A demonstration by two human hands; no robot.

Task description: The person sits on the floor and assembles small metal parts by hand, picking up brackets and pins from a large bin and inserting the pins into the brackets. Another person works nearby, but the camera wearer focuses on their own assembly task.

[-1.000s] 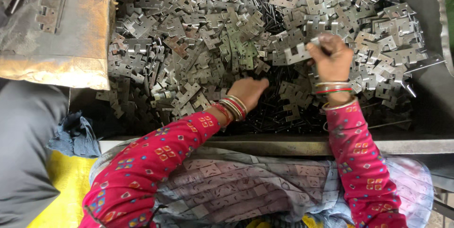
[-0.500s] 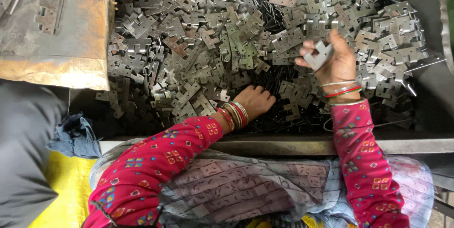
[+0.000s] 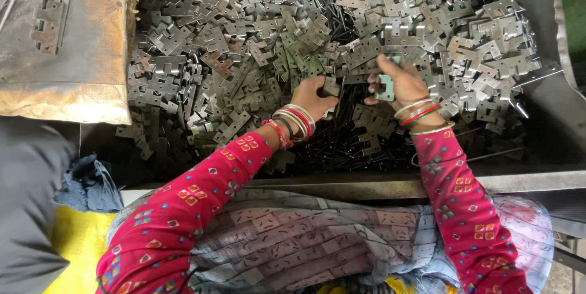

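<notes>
A big heap of grey stamped metal hinge plates (image 3: 256, 38) fills a dark tray in front of me. My right hand (image 3: 400, 83) holds one small hinge plate (image 3: 386, 85) upright between thumb and fingers, just above the pile. My left hand (image 3: 314, 96) is closed on another plate (image 3: 331, 86) at the near edge of the heap, close to the right hand. Both wrists carry bangles and both arms wear red patterned sleeves. Thin metal pins (image 3: 354, 147) lie under the hands.
A rusty flat metal block (image 3: 79, 56) with a hinge plate (image 3: 46, 22) on it stands at the left. The tray's steel front rim (image 3: 366, 184) runs across below my hands. A patterned cloth (image 3: 293, 239) covers my lap, with yellow fabric (image 3: 79, 239) at the lower left.
My left hand has moved up and right from the pile's edge and picked up a plate. My right hand has come left and down with its plate, toward the left hand.
</notes>
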